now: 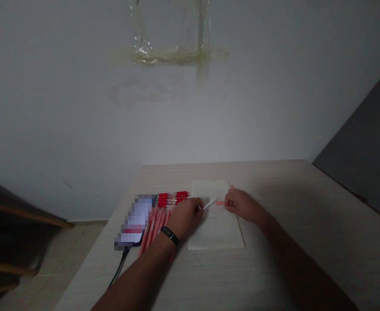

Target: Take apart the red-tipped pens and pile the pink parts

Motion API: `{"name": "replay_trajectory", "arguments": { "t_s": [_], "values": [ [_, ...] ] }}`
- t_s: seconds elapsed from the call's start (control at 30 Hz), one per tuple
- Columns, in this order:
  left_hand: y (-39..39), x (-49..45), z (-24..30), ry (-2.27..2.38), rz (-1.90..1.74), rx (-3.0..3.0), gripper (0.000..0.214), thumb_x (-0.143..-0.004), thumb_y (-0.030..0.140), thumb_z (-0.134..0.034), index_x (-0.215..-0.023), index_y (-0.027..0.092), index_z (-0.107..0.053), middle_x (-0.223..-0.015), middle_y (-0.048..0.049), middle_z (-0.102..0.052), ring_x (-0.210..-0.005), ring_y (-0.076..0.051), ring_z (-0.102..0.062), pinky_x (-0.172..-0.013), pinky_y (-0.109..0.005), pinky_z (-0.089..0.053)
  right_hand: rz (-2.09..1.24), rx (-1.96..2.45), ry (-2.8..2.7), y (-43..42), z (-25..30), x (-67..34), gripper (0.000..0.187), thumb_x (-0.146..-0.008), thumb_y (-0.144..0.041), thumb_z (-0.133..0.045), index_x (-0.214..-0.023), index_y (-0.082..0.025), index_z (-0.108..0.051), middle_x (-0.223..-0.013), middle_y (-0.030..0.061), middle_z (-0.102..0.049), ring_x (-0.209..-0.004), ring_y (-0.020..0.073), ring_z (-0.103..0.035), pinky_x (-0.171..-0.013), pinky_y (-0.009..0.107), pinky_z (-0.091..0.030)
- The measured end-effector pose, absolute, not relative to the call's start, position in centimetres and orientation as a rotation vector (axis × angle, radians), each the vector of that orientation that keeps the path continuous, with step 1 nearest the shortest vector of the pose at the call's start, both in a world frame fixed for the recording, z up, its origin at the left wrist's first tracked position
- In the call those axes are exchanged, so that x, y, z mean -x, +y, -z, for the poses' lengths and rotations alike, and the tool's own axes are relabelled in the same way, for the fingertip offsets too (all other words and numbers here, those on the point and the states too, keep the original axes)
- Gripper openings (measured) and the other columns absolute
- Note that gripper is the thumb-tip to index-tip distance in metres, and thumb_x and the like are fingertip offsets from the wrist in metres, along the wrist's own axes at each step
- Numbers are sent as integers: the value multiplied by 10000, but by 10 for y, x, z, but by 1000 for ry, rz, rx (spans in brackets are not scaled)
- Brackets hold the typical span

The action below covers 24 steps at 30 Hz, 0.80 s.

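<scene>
I am watching 2 bare hands working over a cream-white rectangular piece of paper (216,236) that is lying on a pale wood-grained table (280,268). Taking the paper as the dial's centre, the left hand (187,214) is coming in from 9 o'clock, its fingers curling closed and gripping a slender white stick (210,203), which is pointing towards 2 o'clock above the paper. The right hand (242,203) is reaching in from 2 o'clock, its fingers folding tightly around a short pink stick (220,202) whose free end is pointing to 9 o'clock, close to the white stick; I cannot tell whether the 2 are touching. Small reddish marks (217,211) are showing on the paper just below. Red-and-clear slim pens (172,198) are lying at 10 o'clock, long pink tubes (151,231) at 9 o'clock, partly hiding behind the left arm, and a flat dark-edged phone (134,222) is resting beyond them.
</scene>
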<state>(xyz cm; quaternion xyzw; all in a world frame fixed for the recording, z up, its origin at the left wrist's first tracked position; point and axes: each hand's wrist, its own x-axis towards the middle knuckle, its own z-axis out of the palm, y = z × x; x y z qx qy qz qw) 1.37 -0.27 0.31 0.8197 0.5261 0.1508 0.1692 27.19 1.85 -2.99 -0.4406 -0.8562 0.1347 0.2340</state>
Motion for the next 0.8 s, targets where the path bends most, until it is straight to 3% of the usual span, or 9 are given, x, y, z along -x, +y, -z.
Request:
{"name": "replay_trajectory", "arguments": {
  "t_s": [0.13, 0.27, 0.47, 0.63, 0.7, 0.8],
  "values": [
    [-4, -14, -4, 1504, -426, -2332, 151, -858, 201, -571, -927, 219, -704, -883, -36, -727, -800, -167, -640, -659, -245, -388, -335, 1236, -2329, 20, 26, -272, 124, -835, -143, -656, -726, -185, -613, -772, 15, -611, -772, 177, -573, -906, 363, -440],
    [-5, -15, -6, 1506, -409, -2333, 172, -843, 165, -572, -927, 222, -711, -901, -39, -731, -808, -170, -646, -674, -246, -400, -300, 1208, -2262, 20, 18, -270, 50, -842, -138, -657, -842, -188, -655, -820, 33, -614, -812, 192, -562, -755, 309, -440],
    [-6, -17, -12, 1436, -383, -2344, 203, -834, 130, -585, -948, 222, -726, -944, -46, -728, -838, -174, -655, -727, -248, -435, -323, 1043, -2268, 10, 7, -257, 84, -870, -175, -664, -946, -212, -657, -940, 48, -636, -938, 210, -574, -904, 373, -425],
    [-6, -19, -12, 1317, -378, -2408, 232, -832, 119, -559, -945, 212, -739, -927, -54, -710, -858, -178, -635, -743, -244, -442, -400, 1022, -2405, 1, 7, -247, 51, -876, -183, -661, -891, -233, -658, -887, 3, -657, -933, 200, -602, -1119, 526, -205],
    [-6, -20, -9, 1260, -405, -2436, 230, -831, 113, -559, -933, 219, -736, -907, -45, -700, -852, -173, -628, -744, -241, -440, -438, 1017, -2437, 0, 7, -245, 53, -872, -182, -662, -889, -232, -655, -880, 1, -663, -918, 196, -606, -1101, 504, -243],
    [-6, -22, -6, 1214, -431, -2455, 226, -832, 100, -568, -930, 226, -727, -917, -34, -693, -848, -165, -624, -752, -238, -438, -496, 1000, -2472, 0, 8, -244, 54, -872, -186, -654, -905, -229, -659, -885, 15, -667, -911, 196, -600, -965, 394, -393]
  ]
}}
